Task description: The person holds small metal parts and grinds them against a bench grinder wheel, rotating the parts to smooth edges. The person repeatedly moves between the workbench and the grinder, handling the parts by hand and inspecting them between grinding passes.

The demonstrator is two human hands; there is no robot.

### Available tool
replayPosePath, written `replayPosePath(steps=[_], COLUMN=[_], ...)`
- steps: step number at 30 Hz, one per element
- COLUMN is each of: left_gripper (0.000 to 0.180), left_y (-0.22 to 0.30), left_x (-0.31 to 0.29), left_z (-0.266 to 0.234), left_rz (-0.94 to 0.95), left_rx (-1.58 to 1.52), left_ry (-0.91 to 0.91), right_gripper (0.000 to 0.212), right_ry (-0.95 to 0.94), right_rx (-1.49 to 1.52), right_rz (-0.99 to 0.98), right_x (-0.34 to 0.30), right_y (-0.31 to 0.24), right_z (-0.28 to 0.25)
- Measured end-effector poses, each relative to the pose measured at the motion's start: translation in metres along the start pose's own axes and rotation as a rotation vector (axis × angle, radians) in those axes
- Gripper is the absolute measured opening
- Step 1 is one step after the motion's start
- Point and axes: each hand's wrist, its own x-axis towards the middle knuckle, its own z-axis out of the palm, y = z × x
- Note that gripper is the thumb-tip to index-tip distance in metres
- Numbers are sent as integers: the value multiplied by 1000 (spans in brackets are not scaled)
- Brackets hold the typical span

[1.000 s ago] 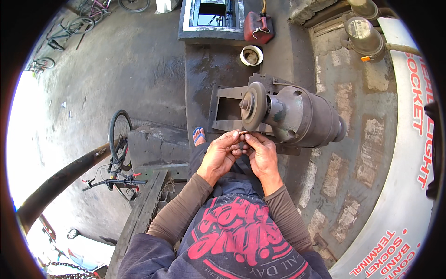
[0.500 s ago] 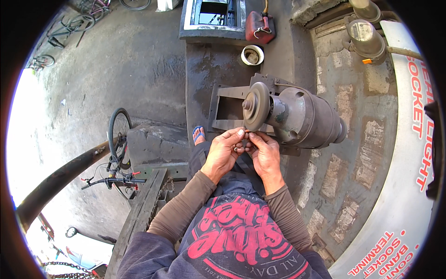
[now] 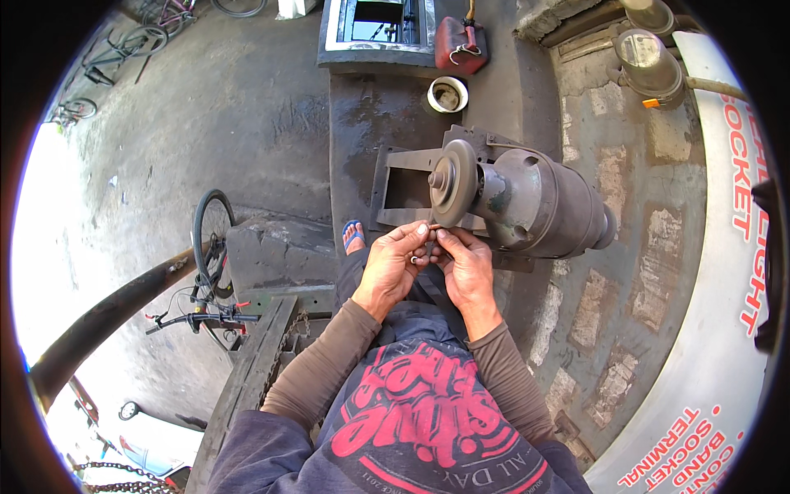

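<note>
A bench grinder, with a grey motor housing (image 3: 547, 202) and a round grinding wheel (image 3: 455, 183) on its left end, stands in front of me on a metal frame (image 3: 401, 159). Just under the wheel's near edge, my left hand (image 3: 397, 262) and my right hand (image 3: 467, 267) meet with fingertips pinched close together. Between them is a small dark piece (image 3: 434, 227), mostly covered by the fingers, so its kind does not show. It is close to the wheel's lower rim; I cannot tell whether it touches.
Beyond the grinder are a white tub (image 3: 447, 95), a red jerrycan (image 3: 462, 49) and a framed water basin (image 3: 380, 41). A bicycle (image 3: 212, 247) and a dark curved pipe (image 3: 115, 309) are on the left. A white lettered banner (image 3: 708, 329) bounds the right side.
Both hands stay together at the wheel's near edge, with only a slight shift of the fingers and the right hand. The view has moved very little.
</note>
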Motion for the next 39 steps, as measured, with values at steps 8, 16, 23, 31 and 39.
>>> replayPosePath(steps=[8, 16, 23, 31, 39], left_gripper=[29, 26, 21, 21, 20], left_y=[6, 3, 1, -8, -2], left_x=[-15, -14, -9, 2, -8], left_z=[-1, 6, 13, 15, 7], left_rz=[211, 260, 323, 321, 338], left_rx=[548, 562, 523, 482, 535], left_ry=[-7, 71, 121, 112, 140], right_gripper=[18, 20, 22, 23, 18], right_ry=[-44, -62, 3, 65, 8], right_rx=[42, 54, -2, 14, -33], right_rz=[8, -28, -20, -43, -41], right_x=[-9, -10, -3, 0, -2], right_y=[3, -1, -1, -5, 0], right_z=[-8, -1, 1, 0, 5])
